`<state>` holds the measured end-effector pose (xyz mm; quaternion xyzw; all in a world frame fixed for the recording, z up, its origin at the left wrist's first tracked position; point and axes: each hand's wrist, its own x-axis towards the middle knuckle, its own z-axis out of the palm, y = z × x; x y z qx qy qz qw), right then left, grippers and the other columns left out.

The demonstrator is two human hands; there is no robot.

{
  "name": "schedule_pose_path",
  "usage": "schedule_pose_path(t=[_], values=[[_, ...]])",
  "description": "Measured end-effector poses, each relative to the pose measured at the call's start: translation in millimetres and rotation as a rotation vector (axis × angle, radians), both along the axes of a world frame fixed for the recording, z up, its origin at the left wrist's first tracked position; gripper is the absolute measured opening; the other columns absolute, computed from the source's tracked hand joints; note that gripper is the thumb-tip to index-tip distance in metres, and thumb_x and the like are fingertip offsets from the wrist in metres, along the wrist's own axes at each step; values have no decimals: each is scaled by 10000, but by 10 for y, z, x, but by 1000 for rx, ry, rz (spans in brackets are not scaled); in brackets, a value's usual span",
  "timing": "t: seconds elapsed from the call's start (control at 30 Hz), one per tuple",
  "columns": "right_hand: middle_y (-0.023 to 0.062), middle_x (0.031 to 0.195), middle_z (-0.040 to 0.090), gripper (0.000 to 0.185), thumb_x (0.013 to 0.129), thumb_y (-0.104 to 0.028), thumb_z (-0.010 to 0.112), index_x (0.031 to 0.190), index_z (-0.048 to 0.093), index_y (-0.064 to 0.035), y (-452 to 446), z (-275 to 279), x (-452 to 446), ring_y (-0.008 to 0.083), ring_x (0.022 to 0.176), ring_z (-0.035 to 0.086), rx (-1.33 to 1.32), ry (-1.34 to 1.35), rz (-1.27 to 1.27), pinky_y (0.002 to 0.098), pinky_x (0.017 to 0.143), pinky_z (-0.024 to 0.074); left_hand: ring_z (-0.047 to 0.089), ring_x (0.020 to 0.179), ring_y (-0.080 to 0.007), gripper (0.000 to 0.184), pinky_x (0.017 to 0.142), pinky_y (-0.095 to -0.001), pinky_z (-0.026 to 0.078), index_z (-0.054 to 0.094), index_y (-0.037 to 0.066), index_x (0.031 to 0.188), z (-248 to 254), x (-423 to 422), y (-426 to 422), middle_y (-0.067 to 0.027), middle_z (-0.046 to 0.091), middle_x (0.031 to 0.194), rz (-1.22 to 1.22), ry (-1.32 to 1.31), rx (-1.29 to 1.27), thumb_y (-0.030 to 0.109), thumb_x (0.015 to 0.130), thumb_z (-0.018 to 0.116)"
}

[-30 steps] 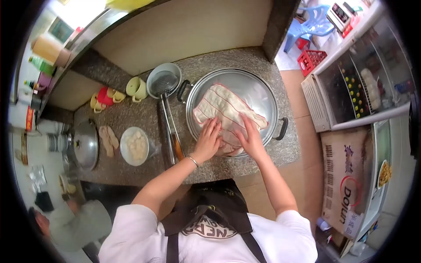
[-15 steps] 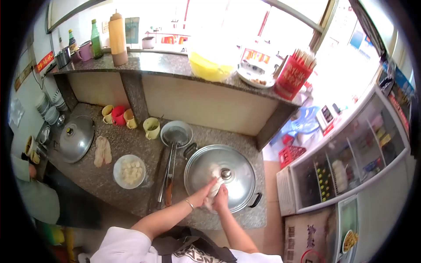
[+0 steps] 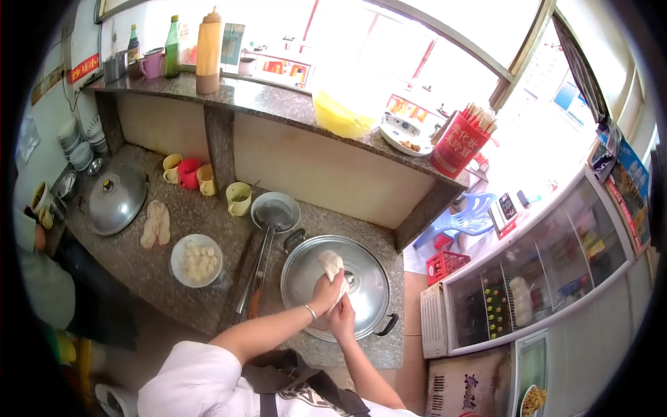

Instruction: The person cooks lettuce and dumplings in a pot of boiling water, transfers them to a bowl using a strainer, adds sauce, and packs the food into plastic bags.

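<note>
As speckled counter fills middle of view, lidded pan stands near its right end. Long-handled strainer left of pan. Bunched pale cloth over pan: left hand closed round its middle, upper end poking out beyond; right hand just beside, nearer body, closed on lower end. Bangle on left wrist.

Cloth above lid | strainer in basin, left of lid | bowl left of strainer | cups behind bowl
</note>
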<state>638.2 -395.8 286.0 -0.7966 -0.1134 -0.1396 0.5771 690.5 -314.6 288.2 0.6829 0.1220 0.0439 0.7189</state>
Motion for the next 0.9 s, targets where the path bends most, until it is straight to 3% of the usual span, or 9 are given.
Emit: schedule_pose_path(t=[0.17, 0.2, 0.3, 0.4, 0.5, 0.53, 0.6, 0.7, 0.9], values=[[156, 793, 520, 335, 737, -43, 542, 1069, 505, -20, -544, 114, 378, 241, 764, 532, -258, 86, -148, 297, 724, 426, 602, 773, -343, 706, 667, -391, 479, 570, -30, 919, 403, 353, 8, -211, 606, 824, -1, -309, 455, 631, 674, 541], [177, 910, 508, 401, 726, -72, 568, 1116, 483, -33, -674, -29, 515, 284, 867, 507, -439, -32, -238, 345, 780, 408, 558, 916, -360, 779, 790, -400, 440, 543, -45, 983, 478, 454, 74, -238, 579, 922, -237, -126, 536, 648, 629, 570], [198, 1215, 394, 609, 674, -171, 629, 1227, 407, -45, -720, -50, 581, 370, 1143, 348, -645, -126, -427, 475, 941, 272, 288, 1213, -355, 908, 1000, -383, 262, 301, -72, 1235, 35, 511, 45, -245, 325, 1279, -89, -13, 880, 570, 668, 603], [202, 1314, 299, 665, 690, -215, 618, 1289, 349, -106, -541, -233, 591, 383, 1209, 274, -771, -167, -207, 498, 977, 222, 290, 1224, -342, 876, 1005, -381, 256, 249, -59, 1277, -453, 206, 228, -257, 300, 1299, -128, -201, 675, 488, 704, 623], [192, 1335, 294, 638, 707, -278, 607, 1283, 365, -148, -445, -598, 572, 384, 1208, 283, -889, -193, 35, 530, 970, 216, 438, 1120, -287, 716, 927, -355, 362, 315, -25, 1260, -841, -459, 496, -214, 411, 1235, -651, -167, 473, 418, 772, 592], [193, 1321, 310, 616, 713, -282, 606, 1270, 383, -140, -428, -628, 564, 387, 1204, 287, -826, -116, 11, 534, 963, 223, 476, 1065, -231, 661, 887, -327, 394, 365, -30, 1231, -170, -775, 770, -186, 459, 1197, -885, 53, 172, 417, 792, 576], [190, 1279, 359, 574, 727, -289, 615, 1241, 416, -128, -584, -935, 759, 391, 1184, 309, -687, -79, -19, 545, 940, 245, 485, 1047, -209, 603, 878, -315, 402, 373, -15, 1237, -425, -1125, 1140, -160, 480, 1184, -1009, 135, 237, 405, 835, 532], [208, 1233, 392, 511, 760, -220, 611, 1216, 426, -83, -240, -275, 765, 382, 1143, 362, -809, -298, -178, 478, 947, 276, 489, 997, -164, 445, 878, -298, 383, 457, 5, 1163, -954, -1782, 1798, -88, 536, 1100, -738, 156, 129, 326, 859, 516], [203, 1257, 375, 567, 766, -131, 616, 1257, 352, -29, 1605, 1342, 1200, 332, 1182, 352, -385, -504, 198, 395, 978, 284, 548, 752, -124, 296, 661, -258, 451, 576, 22, 1004, -1502, -3116, 3029, -58, 599, 861, 134, 553, -91, 249, 814, 582]])
